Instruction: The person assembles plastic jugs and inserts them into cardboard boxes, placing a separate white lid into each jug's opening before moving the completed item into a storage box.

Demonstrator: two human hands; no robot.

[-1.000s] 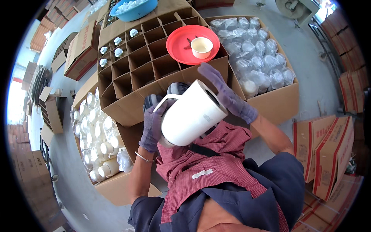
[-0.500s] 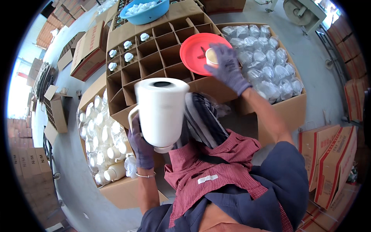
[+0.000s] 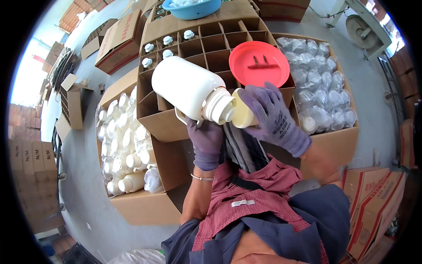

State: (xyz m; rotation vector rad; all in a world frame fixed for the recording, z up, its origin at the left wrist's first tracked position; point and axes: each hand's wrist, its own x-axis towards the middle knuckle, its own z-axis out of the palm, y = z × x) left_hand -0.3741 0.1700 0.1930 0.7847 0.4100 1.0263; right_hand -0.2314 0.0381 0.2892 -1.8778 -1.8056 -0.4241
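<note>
White jug (image 3: pixel 187 87) gripped from below by the left hand (image 3: pixel 205 140); the right hand (image 3: pixel 273 115) pinches a cream cap (image 3: pixel 243 115) against the jug's mouth.

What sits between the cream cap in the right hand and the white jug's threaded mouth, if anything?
Nothing visible. The right hand holds the cream cap right at the threaded mouth of the white jug, which the left hand grips from below. No other object comes between cap and mouth.
</note>
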